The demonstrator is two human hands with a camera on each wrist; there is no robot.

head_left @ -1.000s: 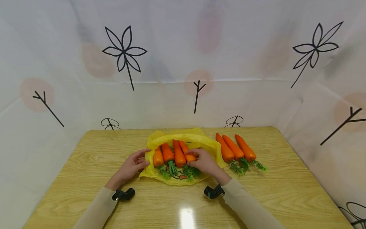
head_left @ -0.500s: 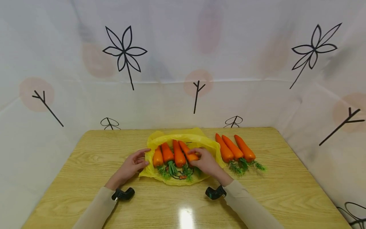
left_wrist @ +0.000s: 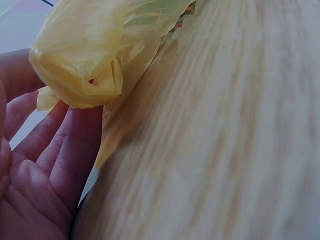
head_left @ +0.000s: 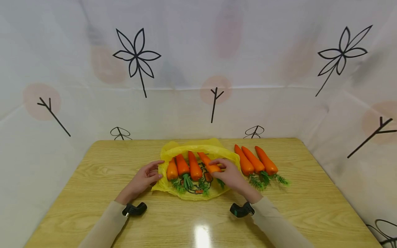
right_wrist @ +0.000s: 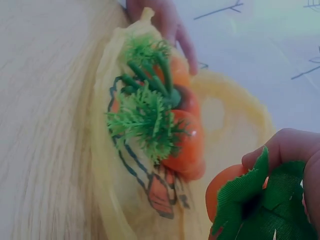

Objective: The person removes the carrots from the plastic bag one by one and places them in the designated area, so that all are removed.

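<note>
A yellow plastic bag (head_left: 198,197) lies with its mouth facing me, and three artificial orange carrots (head_left: 194,168) with green tops sit side by side in it. My left hand (head_left: 143,179) holds the left rim of the bag, fingers bent at the folded plastic edge (left_wrist: 75,75). Inside the mouth, at the right of the row, my right hand (head_left: 232,176) grips a fourth carrot (head_left: 212,166) near its thick end. Its broad green cloth-like leaves (right_wrist: 265,202) hang below the fingers in the right wrist view, covering part of the carrot.
To the right of the bag, three more carrots (head_left: 255,162) lie on the wooden table (head_left: 173,224), their green tops toward me. A white patterned cloth (head_left: 173,113) stands behind the table and along both sides.
My right hand has shifted right with the carrot it grips, opening a gap beside the three other carrots and showing the bag's printed design. My left hand stays at the rim.
</note>
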